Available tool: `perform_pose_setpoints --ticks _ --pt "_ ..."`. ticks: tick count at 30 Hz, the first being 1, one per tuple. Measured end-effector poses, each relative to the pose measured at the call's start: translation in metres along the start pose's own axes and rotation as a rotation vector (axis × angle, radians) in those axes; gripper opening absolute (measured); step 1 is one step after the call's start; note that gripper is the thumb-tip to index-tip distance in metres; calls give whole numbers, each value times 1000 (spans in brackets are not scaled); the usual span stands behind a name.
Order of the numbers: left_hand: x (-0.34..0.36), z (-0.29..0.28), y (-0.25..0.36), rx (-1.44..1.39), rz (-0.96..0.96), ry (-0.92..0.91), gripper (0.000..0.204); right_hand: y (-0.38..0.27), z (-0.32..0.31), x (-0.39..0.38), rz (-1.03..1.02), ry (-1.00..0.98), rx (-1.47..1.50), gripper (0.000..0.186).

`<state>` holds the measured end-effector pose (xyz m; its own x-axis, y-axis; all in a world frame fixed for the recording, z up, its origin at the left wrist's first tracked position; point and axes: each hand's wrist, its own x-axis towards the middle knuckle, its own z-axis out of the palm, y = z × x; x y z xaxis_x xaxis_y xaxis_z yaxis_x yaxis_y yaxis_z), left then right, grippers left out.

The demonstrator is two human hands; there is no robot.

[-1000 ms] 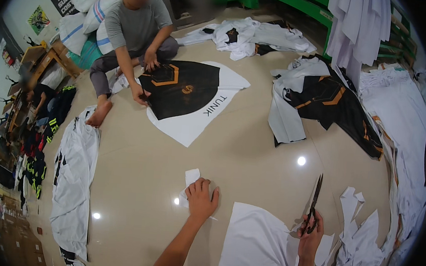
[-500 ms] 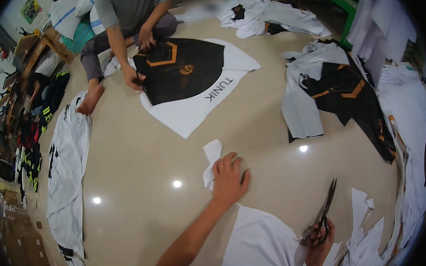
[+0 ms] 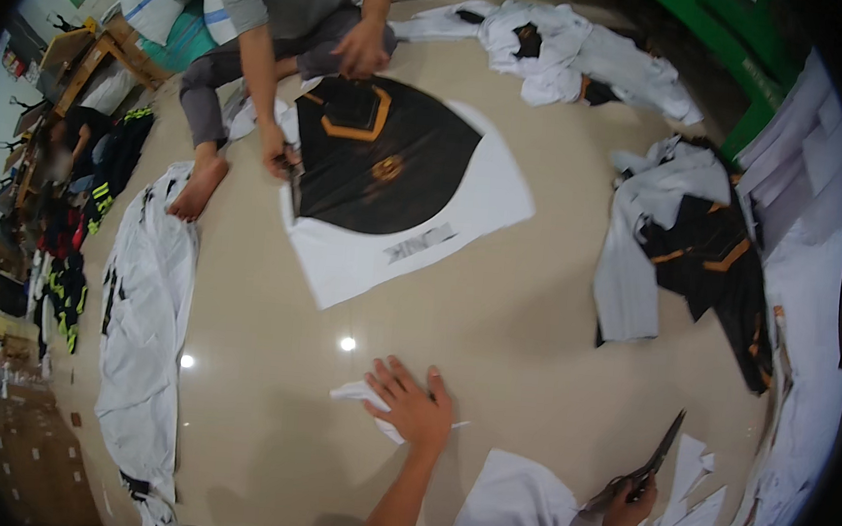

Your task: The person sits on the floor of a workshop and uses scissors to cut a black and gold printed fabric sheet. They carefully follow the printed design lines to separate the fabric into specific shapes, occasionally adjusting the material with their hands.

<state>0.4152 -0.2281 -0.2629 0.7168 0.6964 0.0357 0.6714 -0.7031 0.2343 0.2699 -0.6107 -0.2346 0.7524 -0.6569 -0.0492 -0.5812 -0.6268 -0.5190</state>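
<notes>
With its fingers spread, my left hand lies over a small white fabric scrap on the floor, hiding part of it. To the right, my right hand grips black scissors, blades pointing up and away and nearly together. Between my arms lies a white fabric piece, its right side reaching toward my right wrist. Ahead, a black and white shirt panel with orange trim is spread flat. A seated co-worker's hand works at its left edge with a small dark tool I cannot make out.
White offcuts lie beyond my right hand. A grey and black garment heap is at the right, and more white garments lie at the back. A long white cloth pile runs down the left. A green frame stands at back right.
My left hand has shifted left and nearer me, its fingers spreading over the scrap, which has moved with it. My right hand keeps the scissors, now tilted further right. The view has shifted.
</notes>
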Motion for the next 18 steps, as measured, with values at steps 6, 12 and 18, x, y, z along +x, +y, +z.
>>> perform_pose_setpoints --ticks 6,12,18 --pt "30 6 28 59 -176 -15 75 -13 -3 14 14 -81 -197 55" --pt "36 -6 42 79 -201 -104 74 -104 24 42 -132 -21 -170 47" --pt "44 -4 37 105 -260 -167 81 -289 211 104 -636 59 88 59"
